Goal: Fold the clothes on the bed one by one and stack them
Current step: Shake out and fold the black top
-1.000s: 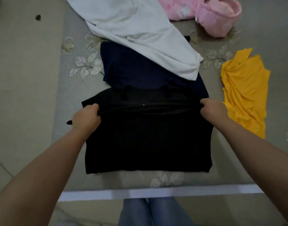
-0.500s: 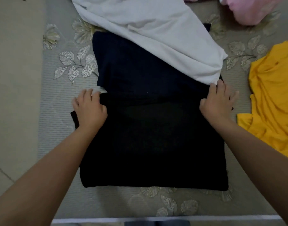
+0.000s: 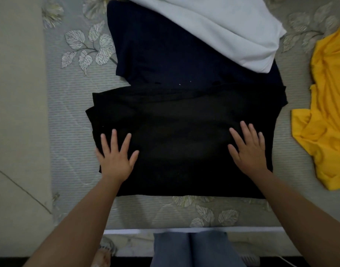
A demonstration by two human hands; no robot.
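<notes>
Head view: the folded black garment lies mid-frame on the bed, with the left hand and right hand pressing flat on its lower corners, fingers spread, gripping nothing.

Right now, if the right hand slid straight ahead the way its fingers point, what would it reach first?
Likely the navy garment beyond the far edge of the black garment. The right hand lies flat on the black one, fingers pointing away; the white garment lies further on.
</notes>
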